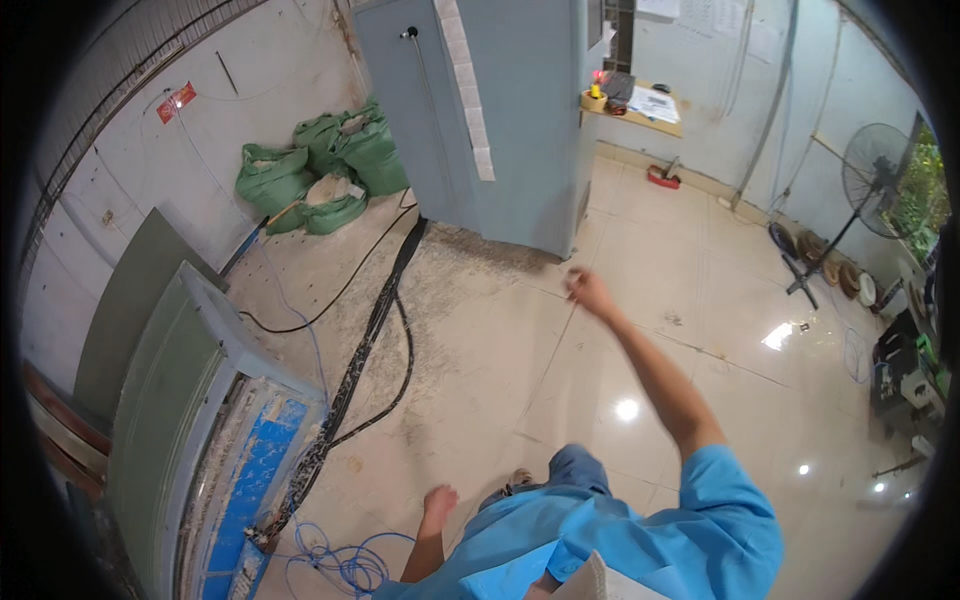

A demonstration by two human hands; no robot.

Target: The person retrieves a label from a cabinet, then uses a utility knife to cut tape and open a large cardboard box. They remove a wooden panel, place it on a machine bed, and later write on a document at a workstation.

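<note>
Both hands carry nothing: the right hand (590,292), loosely curled, is raised near the grey cabinet (500,120), the left hand (438,502) hangs open farther from it beside the black cables (375,320), which lie untouched on the floor (560,400).

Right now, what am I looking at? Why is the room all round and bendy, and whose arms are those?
The picture comes from a camera worn on a person's head, looking down. Its wide lens bends straight lines near the edge. The arms belong to that person, in a blue shirt. The right hand is stretched out in front and the left hand hangs low; both hold nothing. On the tiled floor run black cables and a loose blue wire. Green sacks lie by the wall, a grey cabinet stands ahead, and a fan stands at the right.
</note>
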